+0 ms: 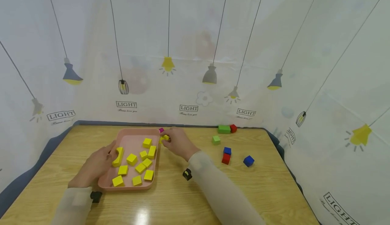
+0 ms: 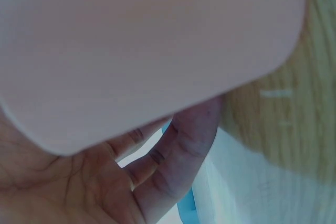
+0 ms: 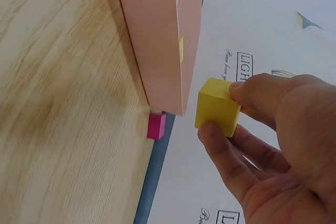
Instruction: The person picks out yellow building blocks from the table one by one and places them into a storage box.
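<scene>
My right hand [image 1: 179,143] pinches a yellow cube [image 3: 216,106] between thumb and fingertips, just past the right side of the pink tray [image 1: 131,187]. In the right wrist view the cube is held apart from the tray wall. My left hand [image 1: 99,164] grips the tray's left side, its fingers reaching over the rim; in the left wrist view the outer wall hides the fingertips. Close to those fingers, inside the tray, stands a yellow arch block [image 1: 120,157]. Several yellow blocks [image 1: 132,159] lie spread over the tray's floor.
A magenta block [image 3: 156,126] sits by the tray's far right corner. Farther right are green blocks [image 1: 224,129], red blocks [image 1: 226,159] and blue blocks [image 1: 248,161]. A printed white curtain [image 1: 189,82] hangs behind the wooden table [image 1: 182,204].
</scene>
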Motion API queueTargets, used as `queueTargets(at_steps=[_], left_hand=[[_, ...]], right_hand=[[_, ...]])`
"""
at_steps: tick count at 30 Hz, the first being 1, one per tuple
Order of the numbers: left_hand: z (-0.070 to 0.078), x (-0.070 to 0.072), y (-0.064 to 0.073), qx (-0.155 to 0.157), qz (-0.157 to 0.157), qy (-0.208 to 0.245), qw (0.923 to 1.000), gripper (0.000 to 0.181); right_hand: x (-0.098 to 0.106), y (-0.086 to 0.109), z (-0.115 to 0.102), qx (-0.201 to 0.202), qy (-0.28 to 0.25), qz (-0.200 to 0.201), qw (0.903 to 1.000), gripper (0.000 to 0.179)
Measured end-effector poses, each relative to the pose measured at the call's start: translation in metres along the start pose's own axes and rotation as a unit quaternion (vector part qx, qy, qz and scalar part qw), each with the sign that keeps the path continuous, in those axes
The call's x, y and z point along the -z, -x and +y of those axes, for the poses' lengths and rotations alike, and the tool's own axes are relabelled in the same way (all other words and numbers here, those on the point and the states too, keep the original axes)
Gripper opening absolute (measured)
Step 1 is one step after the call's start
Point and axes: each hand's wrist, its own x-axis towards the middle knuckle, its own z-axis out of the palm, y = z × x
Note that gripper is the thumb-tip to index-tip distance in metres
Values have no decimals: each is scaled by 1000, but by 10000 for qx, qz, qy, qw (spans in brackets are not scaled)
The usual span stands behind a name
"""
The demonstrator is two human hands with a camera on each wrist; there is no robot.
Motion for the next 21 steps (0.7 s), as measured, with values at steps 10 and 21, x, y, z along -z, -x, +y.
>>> queueTargets(at_steps=[10,21], left_hand=[[-2,-1,0,124,-54,57,9999,67],[-3,0,-3,98,-168,103,9998,68]], right_hand=[[-19,-22,-37,31,85,-447,9990,28],[-36,-41,-65,-422,-264,-886,9948,34]])
